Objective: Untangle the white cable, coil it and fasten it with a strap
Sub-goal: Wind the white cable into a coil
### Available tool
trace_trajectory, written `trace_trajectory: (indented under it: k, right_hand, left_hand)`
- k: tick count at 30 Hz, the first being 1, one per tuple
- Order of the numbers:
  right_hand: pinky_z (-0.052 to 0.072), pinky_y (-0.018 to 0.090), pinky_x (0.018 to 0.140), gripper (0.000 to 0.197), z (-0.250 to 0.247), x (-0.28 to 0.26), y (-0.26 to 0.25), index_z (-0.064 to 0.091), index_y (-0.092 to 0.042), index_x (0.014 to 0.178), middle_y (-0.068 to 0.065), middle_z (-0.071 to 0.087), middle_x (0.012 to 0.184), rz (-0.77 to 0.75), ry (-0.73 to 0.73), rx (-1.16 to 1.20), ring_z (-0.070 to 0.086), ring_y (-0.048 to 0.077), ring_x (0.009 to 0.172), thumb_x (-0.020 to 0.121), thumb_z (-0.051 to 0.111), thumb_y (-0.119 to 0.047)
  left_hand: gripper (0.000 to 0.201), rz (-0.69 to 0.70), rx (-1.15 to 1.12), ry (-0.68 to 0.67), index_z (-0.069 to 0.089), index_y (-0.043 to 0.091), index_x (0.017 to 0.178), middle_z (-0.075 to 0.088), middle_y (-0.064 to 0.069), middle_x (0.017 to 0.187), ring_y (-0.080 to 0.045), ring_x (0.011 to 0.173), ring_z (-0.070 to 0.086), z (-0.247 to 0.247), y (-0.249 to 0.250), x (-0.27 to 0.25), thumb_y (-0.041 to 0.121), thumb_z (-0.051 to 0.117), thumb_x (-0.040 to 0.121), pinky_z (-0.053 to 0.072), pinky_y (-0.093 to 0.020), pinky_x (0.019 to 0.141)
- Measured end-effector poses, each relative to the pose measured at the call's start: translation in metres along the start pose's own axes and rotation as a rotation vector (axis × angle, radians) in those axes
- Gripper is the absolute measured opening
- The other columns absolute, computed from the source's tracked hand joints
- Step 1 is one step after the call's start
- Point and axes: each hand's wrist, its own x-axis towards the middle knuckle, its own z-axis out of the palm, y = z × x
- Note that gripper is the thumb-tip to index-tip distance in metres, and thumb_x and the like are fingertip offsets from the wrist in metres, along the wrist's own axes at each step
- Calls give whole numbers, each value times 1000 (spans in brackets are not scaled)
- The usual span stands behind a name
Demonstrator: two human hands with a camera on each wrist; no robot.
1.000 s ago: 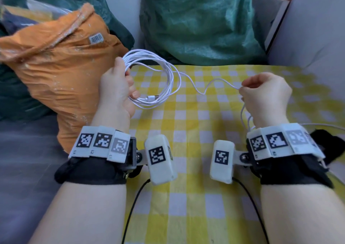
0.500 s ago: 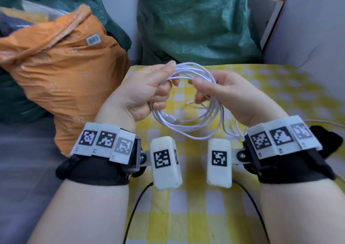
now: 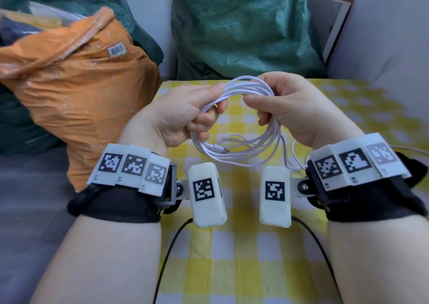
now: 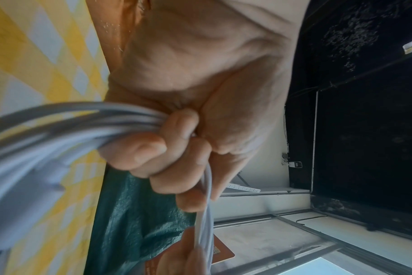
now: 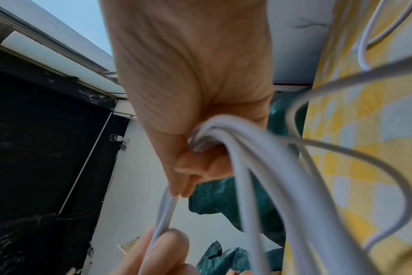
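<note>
Both hands hold a thin white cable (image 3: 234, 90), wound into a round coil of several loops, up above a tabletop covered with a yellow-and-white checked cloth (image 3: 243, 252). The left hand (image 3: 183, 115) grips the coil's upper left side, its fingers (image 4: 139, 150) curled round the bundled strands and the thumb laid along the top. The right hand (image 3: 290, 108) grips the upper right side, fingers folded over the strands and the thumb pressing from the inner side (in the right wrist view the strands fan out from under the curled fingers (image 5: 200, 163)). The two hands sit close together at the top of the coil, with a short stretch of bundled cable showing between them. The lower part of the coil hangs free below the hands, and a small metal-tipped plug end (image 3: 221, 149) lies along the bottom loops. A loose strand trails from the coil toward the right wrist. Beyond the tabletop stand a crinkled orange woven sack (image 3: 76, 90) with a barcode label on the left and a green woven sack (image 3: 239, 29) behind the hands.
</note>
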Motion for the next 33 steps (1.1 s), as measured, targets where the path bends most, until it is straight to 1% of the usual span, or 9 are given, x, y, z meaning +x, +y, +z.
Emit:
trace_trajectory:
  k: [4,8,10,13,15,17,22,25,33]
  right_hand:
    - [33,21,44,17,-1,-1,-1,60,-3,81,-8,47,52,9,-32,17,34,7,42,92,58,-16]
    - [30,22,46,23,-1,1,1,53,-15,73,-13,38,51,42,-71,-100,31,8,44,95,54,-23]
    - [33,29,50,19,-2,0,0,58,-12,82,-9,38,57,38,-96,-195,33,11,48,94,54,-27]
    - [33,36,56,20,0,-1,-2,57,-8,88,0,41,65,18,-99,-255,35,17,56,93,56,-28]
    - [33,35,57,17,3,-2,-5,55,-13,82,5,45,71,-12,-90,-227,35,18,58,92,58,-27]
    - [33,32,55,11,6,-3,-8,55,-19,82,3,45,67,-35,-64,-158,35,16,55,90,62,-23]
    - [38,27,51,19,3,-1,-7,54,-19,72,-6,44,53,-38,45,-135,43,11,47,87,66,-19]
    - [42,27,55,20,0,1,-3,53,-18,72,-6,48,56,14,94,-118,51,10,51,87,63,-23]
    - [46,25,60,33,-2,-4,-4,64,-17,76,0,63,72,220,-34,-130,52,14,60,85,61,-49]
  left_hand:
    - [41,-56,-40,-38,45,14,67,26,5,43,-9,34,16,2,1,0,37,35,100,31,-21,44]
    - [37,-110,-23,-55,51,12,69,34,2,49,-11,37,26,3,2,0,28,35,98,37,-25,49]
    - [33,-97,-8,-57,57,8,80,39,0,52,-12,40,32,5,4,0,23,34,97,37,-25,49]
    - [34,-64,48,-55,59,8,87,42,1,53,-11,41,32,10,5,0,36,42,96,32,-23,46]
    - [40,-38,79,-43,57,9,83,35,4,49,-7,37,25,12,5,-1,46,45,92,26,-20,41]
    - [38,-7,87,-12,52,12,76,26,7,45,-6,35,18,13,4,-1,43,43,95,21,-17,38]
    - [40,37,-149,91,42,18,65,21,10,41,-5,33,15,5,7,2,40,40,99,17,-18,37]
    - [43,52,-296,118,41,20,60,22,10,39,-5,32,15,3,9,3,39,38,98,16,-20,38]
    - [44,123,-532,172,36,20,60,20,9,37,-6,29,15,2,10,6,39,34,99,15,-20,37]
